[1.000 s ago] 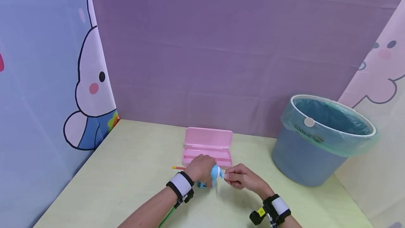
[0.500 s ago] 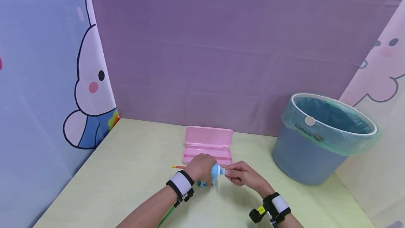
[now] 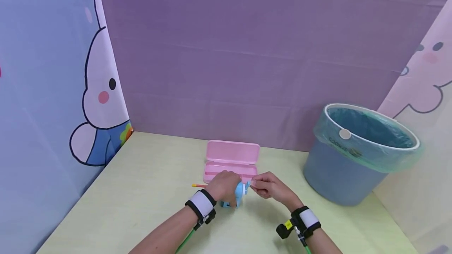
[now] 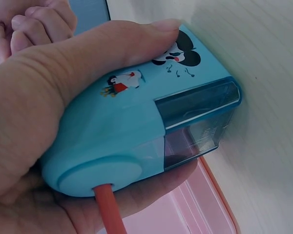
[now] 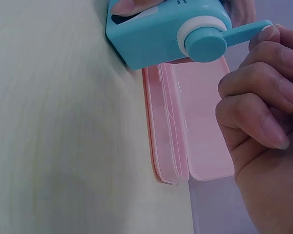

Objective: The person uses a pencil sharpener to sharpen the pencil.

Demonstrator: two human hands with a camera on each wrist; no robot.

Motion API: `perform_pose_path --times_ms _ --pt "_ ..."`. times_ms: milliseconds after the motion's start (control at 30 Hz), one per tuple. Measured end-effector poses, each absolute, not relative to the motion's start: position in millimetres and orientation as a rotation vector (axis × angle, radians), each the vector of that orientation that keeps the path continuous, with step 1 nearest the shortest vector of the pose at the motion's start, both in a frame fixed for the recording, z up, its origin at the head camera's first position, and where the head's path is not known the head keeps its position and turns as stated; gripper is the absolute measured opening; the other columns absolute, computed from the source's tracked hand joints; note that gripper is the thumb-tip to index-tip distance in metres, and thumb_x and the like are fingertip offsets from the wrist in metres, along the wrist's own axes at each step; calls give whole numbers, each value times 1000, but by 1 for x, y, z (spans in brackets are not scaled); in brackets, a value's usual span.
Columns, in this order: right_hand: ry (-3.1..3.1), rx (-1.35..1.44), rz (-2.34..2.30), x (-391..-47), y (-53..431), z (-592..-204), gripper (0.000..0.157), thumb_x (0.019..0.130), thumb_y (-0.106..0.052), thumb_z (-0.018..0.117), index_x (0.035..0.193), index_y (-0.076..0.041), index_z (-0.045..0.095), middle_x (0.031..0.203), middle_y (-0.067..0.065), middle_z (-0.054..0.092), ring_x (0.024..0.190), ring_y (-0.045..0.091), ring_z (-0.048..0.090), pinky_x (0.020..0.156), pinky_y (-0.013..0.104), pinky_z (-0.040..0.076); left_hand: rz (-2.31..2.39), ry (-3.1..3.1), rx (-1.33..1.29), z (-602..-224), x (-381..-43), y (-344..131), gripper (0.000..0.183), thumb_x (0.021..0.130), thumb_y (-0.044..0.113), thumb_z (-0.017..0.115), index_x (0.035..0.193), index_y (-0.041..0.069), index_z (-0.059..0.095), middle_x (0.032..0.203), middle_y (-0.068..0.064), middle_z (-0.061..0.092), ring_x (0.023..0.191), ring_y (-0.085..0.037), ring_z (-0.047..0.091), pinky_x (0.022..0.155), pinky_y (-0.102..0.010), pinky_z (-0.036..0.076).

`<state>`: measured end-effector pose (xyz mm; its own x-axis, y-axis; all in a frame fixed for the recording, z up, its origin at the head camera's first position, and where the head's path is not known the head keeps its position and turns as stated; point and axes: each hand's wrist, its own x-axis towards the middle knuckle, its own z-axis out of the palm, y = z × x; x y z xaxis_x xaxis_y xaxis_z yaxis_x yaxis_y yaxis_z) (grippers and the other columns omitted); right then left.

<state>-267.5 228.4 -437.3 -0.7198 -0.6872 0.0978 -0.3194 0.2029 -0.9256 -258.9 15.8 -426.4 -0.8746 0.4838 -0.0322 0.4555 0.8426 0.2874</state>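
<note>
My left hand (image 3: pixel 223 187) grips a light-blue crank pencil sharpener (image 4: pixel 127 122), its thumb (image 4: pixel 132 43) lying along the printed top and its other fingers underneath. A red-orange pencil (image 4: pixel 109 209) sticks into the sharpener's round end. In the head view the pencil's yellow-tipped end (image 3: pixel 195 185) shows left of that hand. On the sharpener's opposite side, my right hand (image 3: pixel 271 187) pinches the tip of the blue crank handle (image 5: pixel 244 33) between thumb and forefinger, the other fingers curled. A clear dark-tinted shavings drawer (image 4: pixel 198 126) forms part of the sharpener's body.
An open pink pencil case (image 3: pixel 232 153) lies just behind the hands, lid toward the purple backdrop (image 3: pixel 219 69). A blue-grey bin (image 3: pixel 339 175) with a green liner stands at the right. The pale table (image 3: pixel 152 207) extends around the hands.
My right hand has shifted slightly up and away, turning the crank handle from low to high on the sharpener. The left hand and the sharpener stay nearly still.
</note>
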Motion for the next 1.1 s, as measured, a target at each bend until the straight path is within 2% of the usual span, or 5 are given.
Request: perform_pose_path --times_ms 267,433,667,867,1100 --pt "2182 -924 -1490 -270 225 -438 31 104 -18 46 87 6 57 62 15 32 49 13 30 47 23 27 423 2899 762 -431 -259 14 49 58 29 94 96 14 67 78 5 56 73 -15 51 68 -28 49" --pt "2190 -874 -1501 -273 226 -440 35 104 -18 46 92 14 53 65 11 35 52 11 32 47 22 27 435 2895 776 -433 -259 14 49 58 28 94 96 13 67 77 5 56 72 -14 51 66 -28 48" --pt "2256 -901 -1447 -278 222 -436 33 104 -19 46 88 8 56 65 12 37 53 13 33 48 22 27 428 2903 820 -431 -260 11 46 58 28 94 91 14 65 75 6 55 70 -13 51 64 -27 46" --pt "2305 -855 -1458 -281 219 -432 36 104 -19 46 91 13 55 65 13 36 54 14 33 48 22 28 396 2925 876 -428 -262 10 45 58 30 95 87 14 64 75 6 56 71 -13 51 65 -27 47" --pt "2343 -846 -1487 -284 220 -437 36 104 -19 46 84 10 55 63 6 37 52 11 33 47 22 28 374 2916 879 -426 -260 13 46 58 30 94 89 15 64 76 7 56 71 -12 51 65 -27 47"
